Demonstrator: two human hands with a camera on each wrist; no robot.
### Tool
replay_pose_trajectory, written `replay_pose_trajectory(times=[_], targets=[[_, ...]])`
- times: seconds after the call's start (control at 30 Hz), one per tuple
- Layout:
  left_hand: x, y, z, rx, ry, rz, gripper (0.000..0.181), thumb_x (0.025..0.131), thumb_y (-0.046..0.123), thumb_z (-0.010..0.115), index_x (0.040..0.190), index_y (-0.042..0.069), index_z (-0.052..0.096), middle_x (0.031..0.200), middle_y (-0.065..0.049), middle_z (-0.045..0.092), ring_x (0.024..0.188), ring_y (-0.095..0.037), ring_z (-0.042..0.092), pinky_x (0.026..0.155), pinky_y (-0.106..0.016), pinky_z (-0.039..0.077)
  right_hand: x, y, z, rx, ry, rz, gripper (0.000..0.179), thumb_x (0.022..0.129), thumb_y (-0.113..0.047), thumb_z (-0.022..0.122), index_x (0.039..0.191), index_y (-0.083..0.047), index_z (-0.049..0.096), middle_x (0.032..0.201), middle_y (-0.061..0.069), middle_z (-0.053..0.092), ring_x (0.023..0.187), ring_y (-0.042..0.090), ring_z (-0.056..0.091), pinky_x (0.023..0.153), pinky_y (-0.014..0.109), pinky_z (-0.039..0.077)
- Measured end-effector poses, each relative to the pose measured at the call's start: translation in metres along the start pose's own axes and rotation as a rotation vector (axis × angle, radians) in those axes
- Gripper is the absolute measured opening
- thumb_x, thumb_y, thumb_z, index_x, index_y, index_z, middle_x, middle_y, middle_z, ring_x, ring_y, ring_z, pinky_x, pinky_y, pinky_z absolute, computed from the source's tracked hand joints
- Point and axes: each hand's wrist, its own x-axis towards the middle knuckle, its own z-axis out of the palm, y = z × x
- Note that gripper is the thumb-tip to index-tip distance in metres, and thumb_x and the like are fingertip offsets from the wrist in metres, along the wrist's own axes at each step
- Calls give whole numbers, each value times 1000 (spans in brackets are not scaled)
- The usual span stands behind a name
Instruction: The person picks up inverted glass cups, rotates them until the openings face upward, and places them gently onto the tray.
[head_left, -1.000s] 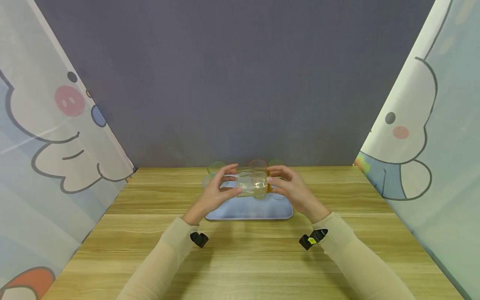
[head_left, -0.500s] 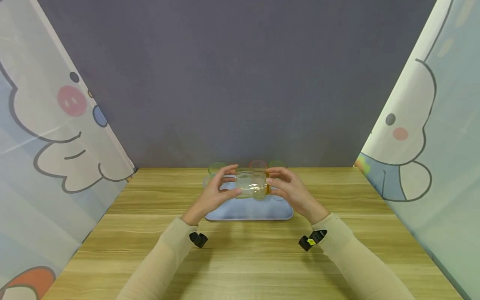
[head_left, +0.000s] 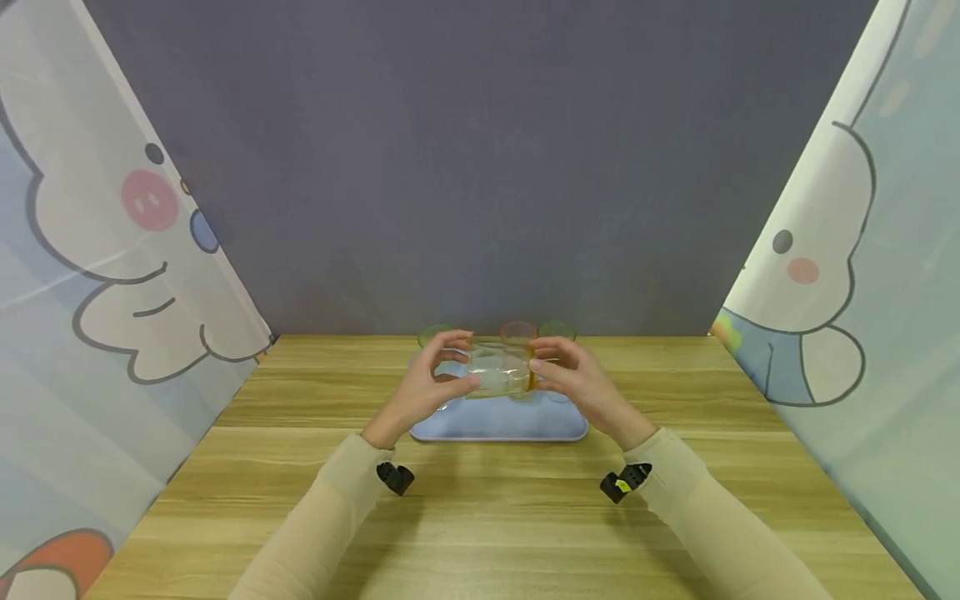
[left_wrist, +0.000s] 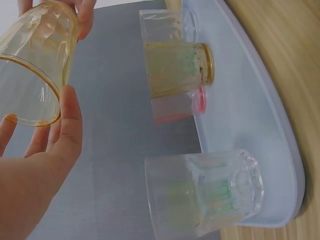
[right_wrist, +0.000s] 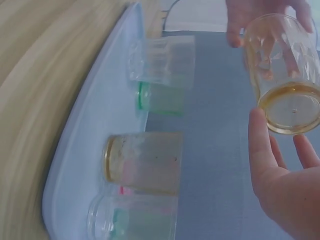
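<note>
A clear, amber-tinted tumbler (head_left: 498,371) is held on its side above the tray, between both hands. My left hand (head_left: 420,387) grips it at the open rim, thumb on the near side and fingers on the far side. At the other end, my right hand (head_left: 588,383) holds the tumbler by its thick amber base. In the left wrist view the mouth of this tumbler (left_wrist: 37,75) faces the left palm. The right wrist view shows its base ring (right_wrist: 292,107) beside the right fingertips.
Behind the hands a pale blue tray (head_left: 498,429) lies on the wooden table (head_left: 510,517). On it stand several tumblers, among them a clear one (left_wrist: 230,190), an amber one (left_wrist: 172,67), a pink one (left_wrist: 172,107) and a green one (right_wrist: 162,97). A grey panel (head_left: 480,167) rises behind.
The tumbler has shifted very slightly left in the head view, with both hands keeping their hold. The head view itself has drifted a little.
</note>
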Motion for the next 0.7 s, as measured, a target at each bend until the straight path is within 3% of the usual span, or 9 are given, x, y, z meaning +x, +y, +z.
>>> replay_pose_trajectory(times=[0.17,0.37,0.53,0.7], targets=[[2,-2,-5,36,16,18,63,91,12,77,147,20,48,138,-11,49,122,-32,53,91,-44,55,-2,4,-4,-47,-2,-22,48,99,-11,65,142,5,49,133,23,52,112,31,61,93,49,55],[1,1,-12,69,41,-13,64,90,15,79,146,20,48,139,-12,47,120,-30,52,92,-45,53,-4,9,-6,-141,-22,0,50,98,-16,69,141,3,51,131,28,54,113,40,61,92,48,56],[2,5,-14,121,52,-39,65,91,20,79,147,21,47,140,-11,45,122,-33,50,92,-47,52,-8,15,-11,-345,-74,34,46,97,-20,70,137,1,57,126,21,61,108,30,64,89,42,56],[4,8,-15,168,76,-56,64,90,26,80,145,23,48,137,-9,45,119,-31,48,90,-47,52,-13,23,-16,-511,-142,10,40,96,-22,72,130,-3,63,119,12,66,105,27,64,87,40,53]])
